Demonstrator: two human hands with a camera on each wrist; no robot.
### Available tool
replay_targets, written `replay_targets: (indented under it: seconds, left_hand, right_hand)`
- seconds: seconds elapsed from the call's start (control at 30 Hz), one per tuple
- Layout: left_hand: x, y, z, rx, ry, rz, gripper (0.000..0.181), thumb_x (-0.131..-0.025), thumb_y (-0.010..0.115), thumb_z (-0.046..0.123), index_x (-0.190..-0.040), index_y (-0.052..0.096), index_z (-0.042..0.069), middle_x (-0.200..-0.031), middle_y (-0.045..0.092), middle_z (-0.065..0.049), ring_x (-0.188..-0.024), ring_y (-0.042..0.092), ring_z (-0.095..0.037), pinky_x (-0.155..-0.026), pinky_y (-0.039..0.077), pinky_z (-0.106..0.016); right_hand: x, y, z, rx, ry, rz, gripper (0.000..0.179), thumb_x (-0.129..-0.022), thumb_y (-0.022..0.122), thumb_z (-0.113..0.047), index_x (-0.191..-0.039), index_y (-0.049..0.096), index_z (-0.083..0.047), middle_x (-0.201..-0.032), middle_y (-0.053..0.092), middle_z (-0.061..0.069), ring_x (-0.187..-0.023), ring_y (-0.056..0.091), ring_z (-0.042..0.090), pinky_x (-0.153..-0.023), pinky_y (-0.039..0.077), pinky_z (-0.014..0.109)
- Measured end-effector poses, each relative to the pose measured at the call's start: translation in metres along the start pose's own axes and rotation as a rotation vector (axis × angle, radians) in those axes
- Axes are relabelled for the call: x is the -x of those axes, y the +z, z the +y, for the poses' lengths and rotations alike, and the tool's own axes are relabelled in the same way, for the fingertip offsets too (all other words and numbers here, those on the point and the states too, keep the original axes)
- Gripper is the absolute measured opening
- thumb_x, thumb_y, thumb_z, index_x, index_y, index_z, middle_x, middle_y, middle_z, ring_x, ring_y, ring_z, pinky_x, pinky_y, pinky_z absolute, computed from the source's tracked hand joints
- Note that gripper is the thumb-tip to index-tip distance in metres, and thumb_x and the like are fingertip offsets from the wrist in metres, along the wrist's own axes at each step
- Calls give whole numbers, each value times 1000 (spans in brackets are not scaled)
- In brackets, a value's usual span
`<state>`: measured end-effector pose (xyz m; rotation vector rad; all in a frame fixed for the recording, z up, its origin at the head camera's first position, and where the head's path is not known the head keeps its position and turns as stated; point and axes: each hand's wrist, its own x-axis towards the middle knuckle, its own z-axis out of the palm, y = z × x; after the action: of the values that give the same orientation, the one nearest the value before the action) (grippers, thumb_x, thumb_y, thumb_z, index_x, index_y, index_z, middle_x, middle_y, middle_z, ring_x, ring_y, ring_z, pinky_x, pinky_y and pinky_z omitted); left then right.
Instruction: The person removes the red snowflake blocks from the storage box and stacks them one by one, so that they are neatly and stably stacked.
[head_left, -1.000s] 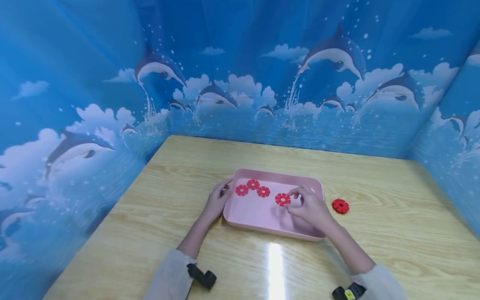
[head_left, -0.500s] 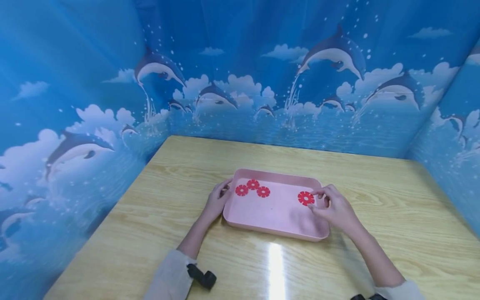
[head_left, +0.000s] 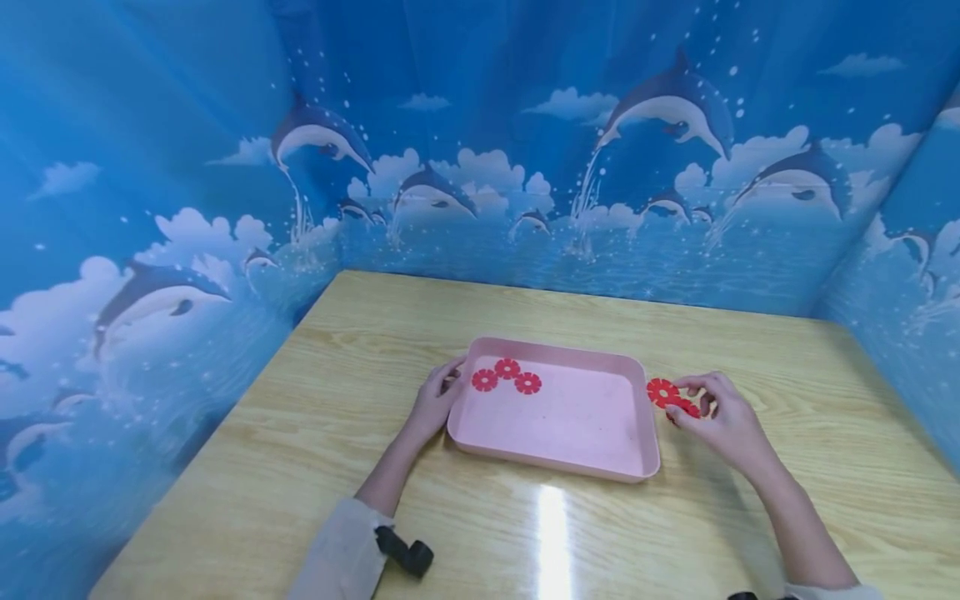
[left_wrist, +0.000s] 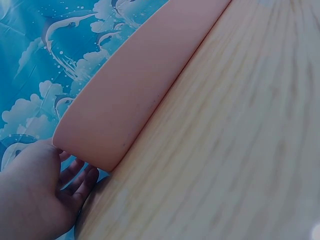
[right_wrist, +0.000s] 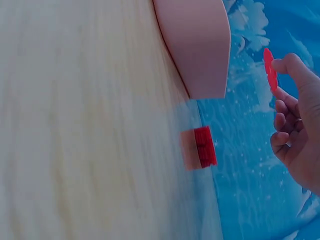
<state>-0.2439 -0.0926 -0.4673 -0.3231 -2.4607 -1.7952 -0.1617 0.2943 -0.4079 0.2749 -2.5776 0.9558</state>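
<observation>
My right hand (head_left: 727,421) pinches a red notched disc (head_left: 663,392) between thumb and finger, to the right of the pink tray (head_left: 555,467). In the right wrist view the disc shows edge-on, raised off the table. Partly behind the fingers in the head view is a stack of red discs (right_wrist: 204,146), standing on the table. My left hand (head_left: 437,400) rests against the tray's left end, its fingers touching the outer wall. Inside the tray, three red discs (head_left: 484,381) lie flat near the back left.
The tray stands on a pale wood-grain table (head_left: 360,333). Behind and beside the table hangs a blue curtain (head_left: 480,242) printed with dolphins. A bright light reflection lies on the table in front of the tray.
My right hand has carried the pinched disc rightward, from over the tray past its right rim to the stack of discs. The left hand and the tray have stayed in place.
</observation>
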Motion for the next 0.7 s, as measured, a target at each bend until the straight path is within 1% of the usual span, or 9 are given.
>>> replay_targets:
  seconds: [0.13, 0.3, 0.37, 0.7]
  left_hand:
    - [0, 1, 1, -18, 0, 3, 39, -92, 51, 6, -131, 49, 3, -108, 52, -15, -92, 53, -27, -84, 46, -40]
    - [13, -4, 36, 1, -10, -3, 38, -92, 49, 1, -130, 46, -4, -108, 51, -22, -94, 52, -33, -86, 45, -44]
    - [17, -5, 48, 6, -18, -7, 38, -92, 48, -1, -129, 45, -7, -109, 50, -25, -95, 51, -36, -87, 44, -46]
    - [16, -6, 44, 8, -15, -17, 38, -92, 48, 0, -129, 45, -7, -109, 50, -24, -95, 51, -35, -87, 44, -46]
  right_hand:
    - [3, -5, 13, 1, 2, 28, 32, -75, 73, -4, -104, 62, 0, -88, 47, 10, -66, 40, 11, -49, 33, 20]
    - [6, -7, 30, 13, 49, 19, 32, -77, 71, -8, -106, 60, 2, -90, 47, 10, -68, 39, 10, -50, 33, 21]
    - [7, -7, 35, 2, 65, 18, 33, -77, 71, -8, -106, 60, 3, -90, 47, 10, -68, 40, 10, -51, 33, 20]
    - [13, -1, 57, -10, 72, 22, 31, -78, 71, -7, -105, 60, 3, -90, 47, 10, -69, 42, 9, -51, 35, 18]
